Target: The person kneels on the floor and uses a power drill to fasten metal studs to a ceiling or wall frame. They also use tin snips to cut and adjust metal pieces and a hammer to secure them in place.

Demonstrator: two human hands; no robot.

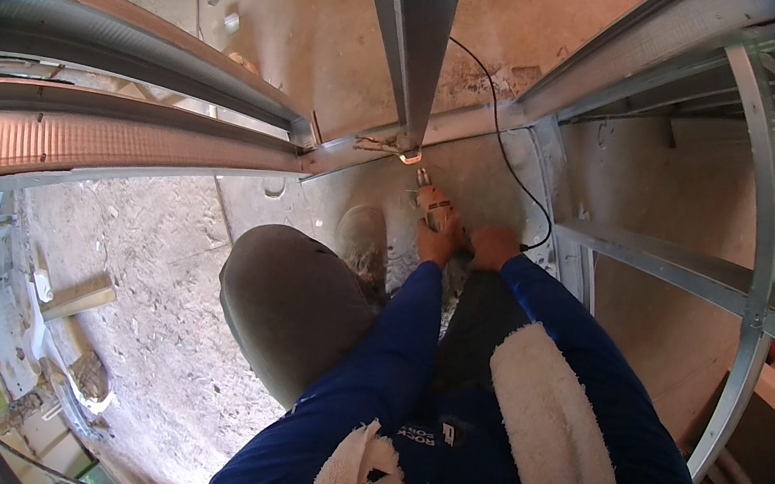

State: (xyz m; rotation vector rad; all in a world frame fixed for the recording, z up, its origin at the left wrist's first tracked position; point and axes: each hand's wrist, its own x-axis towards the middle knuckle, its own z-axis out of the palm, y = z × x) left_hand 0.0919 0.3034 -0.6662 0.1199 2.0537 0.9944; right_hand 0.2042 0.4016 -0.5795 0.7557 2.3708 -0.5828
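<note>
An orange corded power drill (434, 205) is held low over the floor, its chuck pointing away from me at the foot of an upright metal stud (417, 43). A bright patch of light shows at the stud's base, where it meets the floor track (468, 125). My left hand (437, 243) is wrapped round the drill's body. Close behind it, my right hand (494, 246) is closed at the rear of the drill, by the cord; its fingers are partly hidden. From there the black cord (516, 173) loops up and passes behind the stud.
Metal framing (124, 141) runs along the left, with a ladder-like frame (759, 245) on the right. My bent knee (290, 303) and a dusty shoe (364, 244) are near the drill. Wood offcuts (81, 296) and debris lie on the rough concrete floor (156, 269) at left.
</note>
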